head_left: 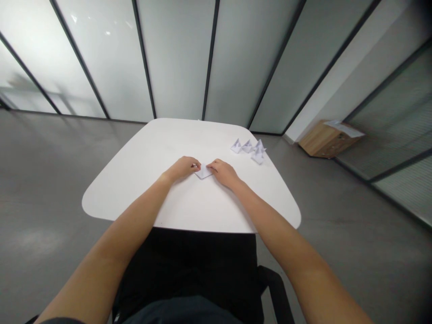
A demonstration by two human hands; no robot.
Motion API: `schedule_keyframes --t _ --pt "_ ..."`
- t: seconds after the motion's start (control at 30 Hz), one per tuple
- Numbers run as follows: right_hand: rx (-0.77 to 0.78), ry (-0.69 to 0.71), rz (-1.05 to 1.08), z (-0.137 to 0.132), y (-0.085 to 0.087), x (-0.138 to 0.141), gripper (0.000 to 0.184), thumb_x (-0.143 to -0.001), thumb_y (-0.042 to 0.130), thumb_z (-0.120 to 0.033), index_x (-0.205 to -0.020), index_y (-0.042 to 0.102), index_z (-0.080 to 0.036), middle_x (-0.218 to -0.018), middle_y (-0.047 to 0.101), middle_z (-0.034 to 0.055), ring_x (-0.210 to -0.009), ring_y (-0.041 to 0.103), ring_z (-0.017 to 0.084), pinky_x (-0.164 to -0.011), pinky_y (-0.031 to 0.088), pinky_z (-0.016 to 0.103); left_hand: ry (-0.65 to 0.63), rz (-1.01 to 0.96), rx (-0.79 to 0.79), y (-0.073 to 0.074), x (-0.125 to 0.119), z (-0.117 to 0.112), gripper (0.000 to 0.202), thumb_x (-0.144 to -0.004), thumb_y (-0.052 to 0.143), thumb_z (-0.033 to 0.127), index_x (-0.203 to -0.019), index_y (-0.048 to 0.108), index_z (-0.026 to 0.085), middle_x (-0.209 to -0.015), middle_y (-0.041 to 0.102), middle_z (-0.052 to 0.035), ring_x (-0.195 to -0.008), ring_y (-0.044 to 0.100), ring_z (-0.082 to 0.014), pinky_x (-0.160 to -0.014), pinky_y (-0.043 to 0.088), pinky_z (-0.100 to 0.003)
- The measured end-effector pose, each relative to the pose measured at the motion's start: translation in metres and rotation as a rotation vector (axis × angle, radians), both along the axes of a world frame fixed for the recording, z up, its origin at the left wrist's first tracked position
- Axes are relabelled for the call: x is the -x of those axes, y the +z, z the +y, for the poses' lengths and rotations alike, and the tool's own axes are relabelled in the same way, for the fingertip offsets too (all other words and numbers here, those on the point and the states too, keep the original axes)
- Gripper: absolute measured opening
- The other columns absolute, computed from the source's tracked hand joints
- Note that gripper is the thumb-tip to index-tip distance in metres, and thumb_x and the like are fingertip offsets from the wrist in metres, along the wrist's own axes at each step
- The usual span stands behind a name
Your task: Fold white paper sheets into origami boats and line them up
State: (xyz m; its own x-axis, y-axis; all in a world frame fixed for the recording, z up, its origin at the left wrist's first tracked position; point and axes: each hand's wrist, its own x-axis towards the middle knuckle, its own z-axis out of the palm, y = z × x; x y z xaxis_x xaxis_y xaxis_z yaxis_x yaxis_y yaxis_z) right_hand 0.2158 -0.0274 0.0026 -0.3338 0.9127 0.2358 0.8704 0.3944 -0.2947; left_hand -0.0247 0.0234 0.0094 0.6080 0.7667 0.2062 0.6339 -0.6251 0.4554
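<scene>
A small folded white paper (203, 173) lies on the white table (135, 189) in front of me, one corner pointing my way. My left hand (184, 168) pinches its left side, the thumb and fingers closed on the edge. At the opposite side my right hand (223, 172) grips the right edge between thumb and fingertips. The fingers partly cover both side corners of the paper. Beyond my right hand, several folded white paper shapes (247, 146) with pointed peaks stand grouped near the table's right edge.
Frosted glass panels (175, 58) with dark frames rise behind the table. A wooden cabinet (329, 139) stands on the grey floor at the right, with something pale on top. A black chair armrest (276, 288) is beside me at lower right.
</scene>
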Motion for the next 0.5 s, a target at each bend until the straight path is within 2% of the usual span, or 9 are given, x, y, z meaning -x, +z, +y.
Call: schedule_keyframes --t 0.1,0.23,0.4,0.5 --pt "-0.009 0.003 -0.012 -0.0007 0.0 0.0012 0.03 -0.108 0.056 -0.023 -0.124 0.08 -0.027 -0.127 0.074 0.0064 -0.118 0.069 0.023 -0.102 0.051 0.032 -0.011 -0.003 0.013 0.0008 0.0011 -0.0017 0.019 -0.091 0.069 0.029 -0.102 0.083 0.022 -0.107 0.083 -0.0055 -0.094 0.075 -0.0219 -0.094 0.055 -0.032" --pt "0.016 0.006 -0.038 -0.0027 0.0014 0.0029 0.028 -0.106 0.061 -0.033 -0.127 0.078 -0.026 -0.132 0.072 0.008 -0.117 0.07 0.024 -0.098 0.052 0.032 -0.042 -0.007 0.06 0.0001 0.0028 -0.0026 0.027 -0.084 0.08 0.035 -0.107 0.08 0.021 -0.111 0.08 -0.0073 -0.095 0.074 -0.0221 -0.09 0.055 -0.031" --pt "0.052 0.016 -0.067 -0.0064 0.0044 0.0069 0.043 -0.097 0.074 -0.05 -0.133 0.074 -0.025 -0.139 0.066 0.0108 -0.119 0.068 0.026 -0.095 0.054 0.032 -0.125 -0.03 0.076 -0.003 0.0035 0.0 0.037 -0.081 0.084 0.042 -0.11 0.077 0.02 -0.12 0.075 -0.009 -0.101 0.071 -0.0226 -0.092 0.055 -0.032" --pt "0.061 0.014 -0.058 -0.0079 0.006 0.0067 0.047 -0.095 0.076 -0.053 -0.133 0.073 -0.025 -0.139 0.066 0.0104 -0.117 0.069 0.027 -0.093 0.054 0.033 -0.144 -0.03 0.066 -0.0058 0.0037 0.0034 0.038 -0.081 0.084 0.042 -0.111 0.076 0.019 -0.119 0.073 -0.0096 -0.103 0.07 -0.0235 -0.094 0.054 -0.033"
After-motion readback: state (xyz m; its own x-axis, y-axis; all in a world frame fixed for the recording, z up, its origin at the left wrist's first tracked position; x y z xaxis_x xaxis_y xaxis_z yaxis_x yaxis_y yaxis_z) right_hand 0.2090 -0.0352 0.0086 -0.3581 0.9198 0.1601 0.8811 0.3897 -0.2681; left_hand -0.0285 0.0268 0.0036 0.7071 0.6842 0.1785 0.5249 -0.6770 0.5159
